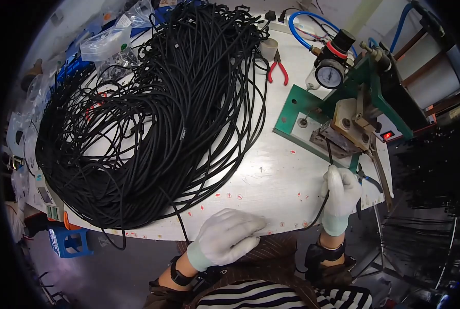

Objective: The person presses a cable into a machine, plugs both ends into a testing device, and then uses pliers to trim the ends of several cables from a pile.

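My right hand [339, 193], in a white glove, pinches a black cable [330, 152] in front of the small pneumatic press [351, 126]. The cable's upper end reaches up to the press's metal jaws, and its lower part curves down over the table's front edge. Whether its tip sits inside the jaws I cannot tell. Lying at the front edge of the table, my left hand [229, 236], also gloved, has its fingers stretched out to the right with nothing seen in them. A large heap of black cables [189, 103] lies to its upper left; one strand hangs down beside that wrist.
Red-handled pliers [278, 71] lie behind the white table's [261, 170] middle, next to a small cup [269, 49]. A pressure gauge [329, 76] with blue hose stands on the press. Dark-handled pliers [370, 181] lie beside my right hand. A blue stool [70, 242] is at lower left.
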Tool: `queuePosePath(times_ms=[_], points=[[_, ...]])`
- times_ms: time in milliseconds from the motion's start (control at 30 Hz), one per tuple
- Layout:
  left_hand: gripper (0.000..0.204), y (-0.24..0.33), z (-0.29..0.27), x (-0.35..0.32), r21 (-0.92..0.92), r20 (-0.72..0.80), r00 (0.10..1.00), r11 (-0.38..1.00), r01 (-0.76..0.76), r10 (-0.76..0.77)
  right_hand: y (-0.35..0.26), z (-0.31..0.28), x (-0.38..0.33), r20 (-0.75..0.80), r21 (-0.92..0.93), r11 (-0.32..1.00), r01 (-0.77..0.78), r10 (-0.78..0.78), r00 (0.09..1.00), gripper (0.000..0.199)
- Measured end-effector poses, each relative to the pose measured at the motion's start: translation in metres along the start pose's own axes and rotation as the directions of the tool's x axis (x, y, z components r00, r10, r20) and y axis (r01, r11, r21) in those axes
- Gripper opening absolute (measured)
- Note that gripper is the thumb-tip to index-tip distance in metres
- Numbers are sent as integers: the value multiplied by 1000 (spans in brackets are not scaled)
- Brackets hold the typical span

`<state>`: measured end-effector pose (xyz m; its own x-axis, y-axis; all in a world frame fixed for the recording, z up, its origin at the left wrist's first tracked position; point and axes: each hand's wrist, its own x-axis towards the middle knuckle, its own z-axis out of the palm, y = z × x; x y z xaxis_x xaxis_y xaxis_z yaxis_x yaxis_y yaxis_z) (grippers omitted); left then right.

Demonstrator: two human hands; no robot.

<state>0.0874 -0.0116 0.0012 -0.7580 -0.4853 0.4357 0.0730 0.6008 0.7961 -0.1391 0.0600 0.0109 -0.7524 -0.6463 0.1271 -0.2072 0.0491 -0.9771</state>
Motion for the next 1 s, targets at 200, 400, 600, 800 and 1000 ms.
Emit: queuePosePath(times_ms=[200, 400, 600, 800, 1000], points=[[19, -4, 0, 4, -12, 7, 1000, 1000, 6, -6, -1, 2, 6, -30, -25, 1000, -16, 15, 999, 27], [23, -6, -5, -10, 28, -33, 999, 1000, 8, -7, 17, 1, 5, -55, 38, 991, -125, 127, 990, 13], [22, -9, 8, -16, -47, -59, 997, 998, -42, 39, 2, -5, 2, -167, -197, 959, -205, 173, 971, 31], [21, -8, 10, -20, 1, -100, 993, 998, -64, 64, -34, 22, -13, -68, -317, 946, 64, -90, 994, 29], [20, -9, 10, -18, 9, -161, 980, 993, -121, 121, -43, 23, -16, -35, -252, 963, -97, 91, 995, 31]])
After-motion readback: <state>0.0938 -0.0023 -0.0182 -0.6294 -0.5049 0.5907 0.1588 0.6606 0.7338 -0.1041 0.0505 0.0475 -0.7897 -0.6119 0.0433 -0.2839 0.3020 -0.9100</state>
